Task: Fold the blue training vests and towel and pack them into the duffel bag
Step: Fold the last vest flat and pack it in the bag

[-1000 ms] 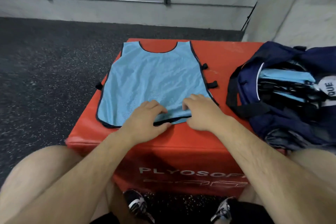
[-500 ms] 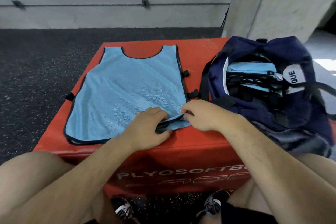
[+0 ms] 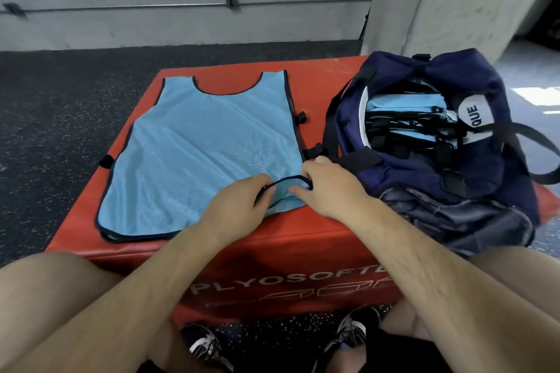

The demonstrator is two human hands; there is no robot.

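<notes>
A: Where's the blue vest (image 3: 194,154) vs. the hands?

B: Flat on the red plyo box (image 3: 303,239), left half of the top. Neck hole at the far side, hem at the near side. Both hands sit at its near-right corner, so most of the cloth lies left of and beyond them.

A: The left hand (image 3: 239,209), how open?

B: Fingers curled in, tips bent onto the hem. It pinches the dark trim, w/ the back of the hand facing up.

A: And the right hand (image 3: 330,188)?

B: Curled too. Thumb and fingertips pinch the same corner from the right. Btwn the two hands the dark trim rises off the box in a small loop, and the corner is lifted while the rest of the vest lies flat.

A: The duffel bag (image 3: 454,191)?

B: Navy, on the right part of the box, mouth open. Its black handle pad is just beside the right hand. Can't tell if they touch.

A: Anything in it?

B: Folded vests (image 3: 403,106), same light blue w/ dark trim and black tabs, stacked inside. No towel can be made out.

A: Other stuff?

B: Speckled dark floor (image 3: 60,118) around the box, and the person's shoes (image 3: 206,348) at the near edge, below the box front.
</notes>
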